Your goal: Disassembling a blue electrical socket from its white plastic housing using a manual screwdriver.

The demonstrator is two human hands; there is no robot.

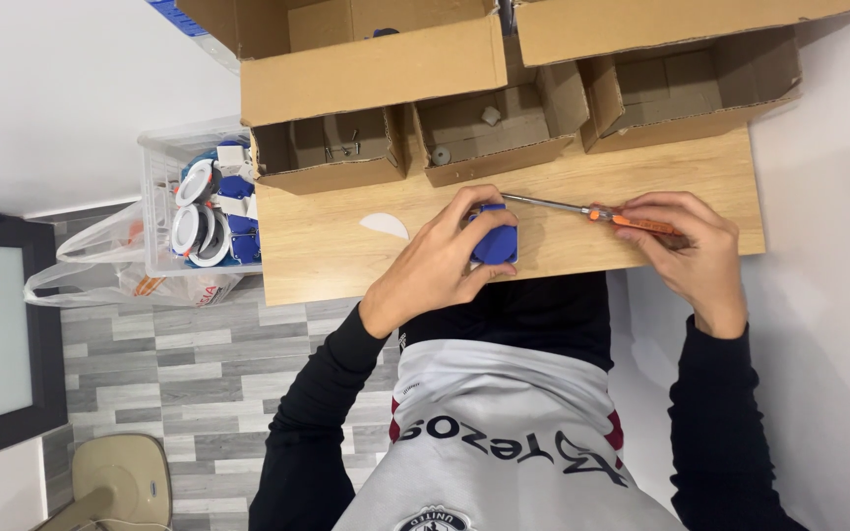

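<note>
You get bright, even indoor light, soft shadows inside the cardboard boxes (504, 128), no glare, sharp focus, slight stretching toward the edges.

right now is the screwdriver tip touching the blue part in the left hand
Touching. The head view shows the screwdriver shaft running straight into the blue part, no gap, gripped by the left hand.

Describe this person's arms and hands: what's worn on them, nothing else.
Both arms are covered by long, close-fitting black sleeves that end at the wrists. The left hand and right hand are bare: no gloves, and no rings or watch that I can make out. The sleeves look plain, with no visible markings.
</note>
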